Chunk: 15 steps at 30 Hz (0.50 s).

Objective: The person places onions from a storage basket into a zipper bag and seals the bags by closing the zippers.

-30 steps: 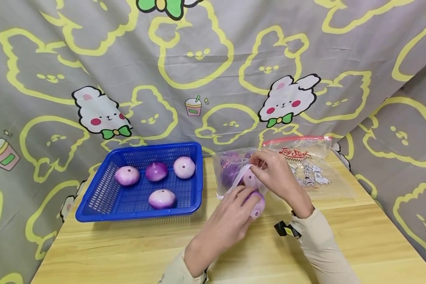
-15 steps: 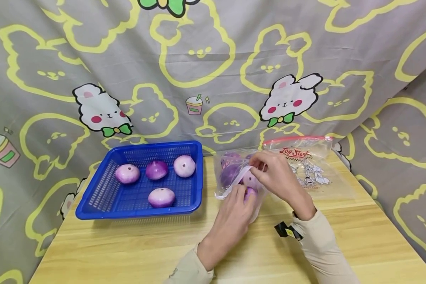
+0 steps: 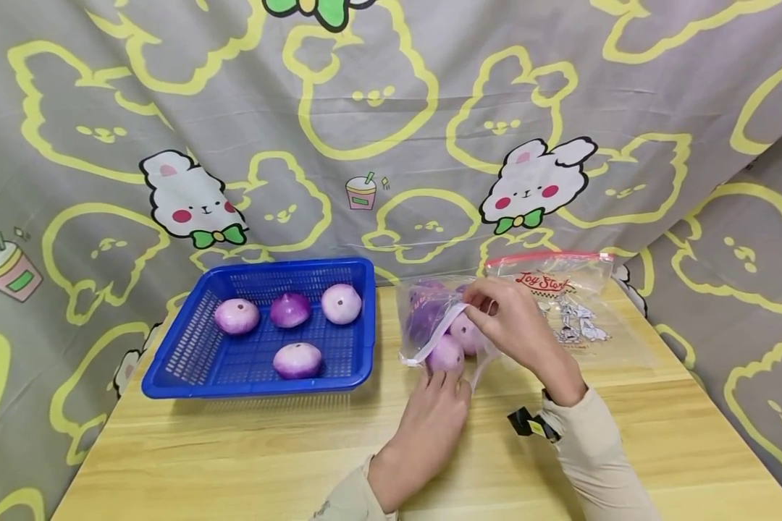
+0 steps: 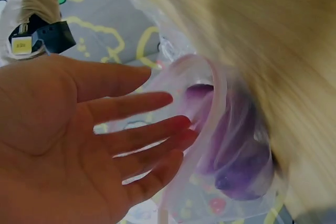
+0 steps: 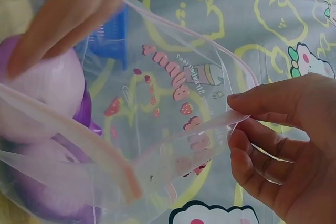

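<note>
A clear zip bag (image 3: 423, 318) with several purple onions inside lies right of the basket, its mouth facing the person. My right hand (image 3: 518, 325) pinches the bag's rim between thumb and fingers, also plain in the right wrist view, where the hand (image 5: 289, 145) holds the edge. At the bag's mouth, the fingers of my left hand (image 3: 423, 430) are by a pale onion (image 3: 445, 354). In the left wrist view the left hand (image 4: 100, 135) has its fingers extended and apart, nothing gripped, in front of the bag opening (image 4: 218, 98).
A blue basket (image 3: 254, 392) on the left holds several onions, among them a dark purple one (image 3: 289, 310). Another clear bag (image 3: 580, 311) with a red zip lies flat at the right. Behind the wooden table (image 3: 247, 463) hangs a patterned grey cloth (image 3: 391, 239).
The onion that my left hand held has gone into the bag, and that hand has let go and drawn back slightly toward the person. My right hand keeps its pinch on the rim.
</note>
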Motion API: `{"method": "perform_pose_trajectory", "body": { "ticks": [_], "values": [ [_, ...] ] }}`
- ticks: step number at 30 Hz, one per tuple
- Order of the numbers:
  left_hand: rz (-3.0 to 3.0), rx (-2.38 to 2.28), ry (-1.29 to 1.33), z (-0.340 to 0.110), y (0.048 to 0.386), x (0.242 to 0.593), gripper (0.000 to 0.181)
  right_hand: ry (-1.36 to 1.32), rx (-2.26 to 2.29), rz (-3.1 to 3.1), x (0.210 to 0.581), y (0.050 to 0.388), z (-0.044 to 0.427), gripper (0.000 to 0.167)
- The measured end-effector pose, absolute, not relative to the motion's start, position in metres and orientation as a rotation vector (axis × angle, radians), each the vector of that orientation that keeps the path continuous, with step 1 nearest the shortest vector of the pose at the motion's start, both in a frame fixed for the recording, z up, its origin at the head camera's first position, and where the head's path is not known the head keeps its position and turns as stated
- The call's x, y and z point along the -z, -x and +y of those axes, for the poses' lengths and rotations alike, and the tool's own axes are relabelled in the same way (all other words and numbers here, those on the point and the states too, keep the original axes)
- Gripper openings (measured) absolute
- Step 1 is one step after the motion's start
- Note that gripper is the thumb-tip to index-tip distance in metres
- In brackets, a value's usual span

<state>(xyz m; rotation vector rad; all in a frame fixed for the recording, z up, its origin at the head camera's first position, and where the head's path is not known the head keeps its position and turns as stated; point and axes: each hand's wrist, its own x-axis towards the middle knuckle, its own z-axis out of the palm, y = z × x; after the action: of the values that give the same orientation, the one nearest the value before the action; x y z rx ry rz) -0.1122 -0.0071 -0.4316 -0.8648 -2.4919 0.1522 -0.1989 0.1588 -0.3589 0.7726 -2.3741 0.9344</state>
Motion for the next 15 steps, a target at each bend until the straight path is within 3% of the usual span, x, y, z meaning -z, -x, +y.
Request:
{"method": "perform_pose_trajectory", "body": {
  "ticks": [15],
  "values": [
    [-2.614,-0.117,0.937,-0.017,0.104,0.405,0.020,-0.780,-0.913,-2.374,0.358,0.198,0.160,0.016]
  ]
}}
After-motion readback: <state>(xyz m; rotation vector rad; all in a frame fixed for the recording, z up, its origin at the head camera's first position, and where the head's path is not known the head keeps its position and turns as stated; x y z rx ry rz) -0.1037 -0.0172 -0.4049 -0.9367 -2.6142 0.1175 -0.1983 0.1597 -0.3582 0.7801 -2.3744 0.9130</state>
